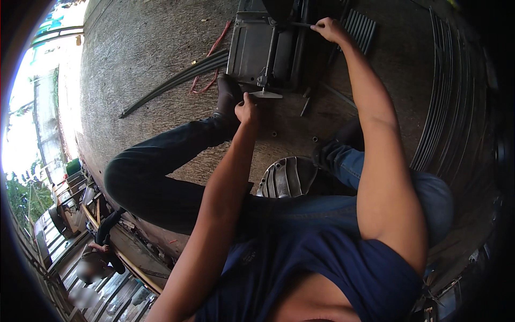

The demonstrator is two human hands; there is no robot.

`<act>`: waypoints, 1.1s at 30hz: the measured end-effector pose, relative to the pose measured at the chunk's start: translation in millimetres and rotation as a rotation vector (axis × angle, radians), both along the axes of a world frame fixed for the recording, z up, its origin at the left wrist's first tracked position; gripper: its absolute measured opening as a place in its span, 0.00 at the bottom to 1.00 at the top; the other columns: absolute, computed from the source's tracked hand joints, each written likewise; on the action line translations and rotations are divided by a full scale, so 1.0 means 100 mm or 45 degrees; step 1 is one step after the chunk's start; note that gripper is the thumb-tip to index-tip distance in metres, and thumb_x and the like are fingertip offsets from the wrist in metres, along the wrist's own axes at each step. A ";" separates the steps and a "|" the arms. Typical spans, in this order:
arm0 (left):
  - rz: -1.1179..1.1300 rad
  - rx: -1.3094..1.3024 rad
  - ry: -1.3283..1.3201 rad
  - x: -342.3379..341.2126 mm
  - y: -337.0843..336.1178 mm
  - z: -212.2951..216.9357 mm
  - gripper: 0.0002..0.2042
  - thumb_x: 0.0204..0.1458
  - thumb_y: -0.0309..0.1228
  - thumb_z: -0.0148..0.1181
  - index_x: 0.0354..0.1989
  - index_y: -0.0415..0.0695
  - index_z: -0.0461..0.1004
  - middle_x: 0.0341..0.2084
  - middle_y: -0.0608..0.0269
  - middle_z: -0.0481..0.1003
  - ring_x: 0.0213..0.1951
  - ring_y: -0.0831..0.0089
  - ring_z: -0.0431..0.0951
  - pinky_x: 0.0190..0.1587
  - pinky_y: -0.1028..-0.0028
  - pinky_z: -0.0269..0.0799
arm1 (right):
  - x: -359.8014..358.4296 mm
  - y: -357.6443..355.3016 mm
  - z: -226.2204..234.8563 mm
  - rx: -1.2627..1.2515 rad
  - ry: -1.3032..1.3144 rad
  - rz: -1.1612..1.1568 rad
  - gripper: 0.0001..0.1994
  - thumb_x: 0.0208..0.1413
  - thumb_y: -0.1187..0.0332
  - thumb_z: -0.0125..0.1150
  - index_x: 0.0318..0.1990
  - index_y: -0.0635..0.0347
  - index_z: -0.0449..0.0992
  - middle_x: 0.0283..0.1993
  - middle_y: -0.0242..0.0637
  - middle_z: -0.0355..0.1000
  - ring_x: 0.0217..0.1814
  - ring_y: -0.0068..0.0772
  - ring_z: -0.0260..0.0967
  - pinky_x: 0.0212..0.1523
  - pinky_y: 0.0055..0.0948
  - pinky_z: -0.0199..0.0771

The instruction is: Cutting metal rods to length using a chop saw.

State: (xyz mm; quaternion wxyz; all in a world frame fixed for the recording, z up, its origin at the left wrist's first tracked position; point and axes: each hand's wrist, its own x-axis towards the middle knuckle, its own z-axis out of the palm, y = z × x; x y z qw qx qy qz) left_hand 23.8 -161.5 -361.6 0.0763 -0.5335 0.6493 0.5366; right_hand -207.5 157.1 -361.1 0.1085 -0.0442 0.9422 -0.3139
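A metal machine with a flat base plate (251,51) and a screw clamp (265,75) sits on the floor in front of me. At its near end is a flat metal clamp handle (268,95). My left hand (247,110) is closed at the left end of this handle, its fingers partly hidden. My right hand (330,31) is reached out to the machine's far right side, fingers closed around the end of a thin grey rod (301,24). The rod's other end runs in toward the machine, below a dark part (279,8).
Short grey rods (360,31) lie side by side beyond my right hand. Long rods (177,81) and a red cord (219,44) lie left of the machine. More long bars (433,96) line the right. A ribbed metal piece (288,177) is between my legs. Another person (99,257) is at lower left.
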 end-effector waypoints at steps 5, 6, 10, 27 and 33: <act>-0.296 -0.543 0.352 -0.17 0.01 0.20 0.21 0.56 0.41 0.57 0.47 0.33 0.71 0.43 0.45 0.74 0.47 0.53 0.74 0.52 0.62 0.68 | 0.01 -0.08 0.06 0.021 0.164 0.026 0.21 0.53 0.49 0.62 0.37 0.61 0.80 0.34 0.50 0.77 0.40 0.48 0.76 0.41 0.41 0.74; -0.349 -0.673 0.387 -0.23 0.01 0.25 0.20 0.56 0.40 0.57 0.46 0.34 0.71 0.43 0.46 0.74 0.46 0.53 0.75 0.51 0.62 0.68 | 0.00 -0.10 0.06 0.063 0.144 0.004 0.20 0.52 0.49 0.63 0.36 0.60 0.80 0.34 0.48 0.77 0.41 0.48 0.76 0.43 0.41 0.74; -0.358 -0.737 0.543 -0.45 0.03 0.39 0.16 0.56 0.36 0.56 0.44 0.34 0.71 0.41 0.46 0.73 0.43 0.54 0.75 0.48 0.63 0.69 | -0.03 -0.05 0.03 0.085 0.219 -0.058 0.19 0.52 0.49 0.62 0.37 0.57 0.80 0.36 0.46 0.78 0.43 0.48 0.76 0.44 0.40 0.75; -0.702 -0.744 1.158 -2.06 -0.55 2.85 0.18 0.55 0.37 0.57 0.43 0.31 0.74 0.31 0.55 0.78 0.32 0.71 0.79 0.35 0.71 0.77 | 1.20 0.44 0.87 -1.543 -0.118 -1.906 0.06 0.58 0.76 0.48 0.39 0.71 0.69 0.26 0.45 0.71 0.26 0.35 0.71 0.29 0.33 0.72; -0.752 -0.357 1.575 -1.97 -0.10 4.12 0.22 0.60 0.47 0.52 0.49 0.38 0.73 0.40 0.57 0.76 0.41 0.65 0.75 0.45 0.67 0.70 | 1.68 0.34 0.65 -1.959 -0.671 -1.958 0.09 0.60 0.71 0.45 0.30 0.66 0.67 0.24 0.42 0.69 0.23 0.35 0.69 0.30 0.32 0.73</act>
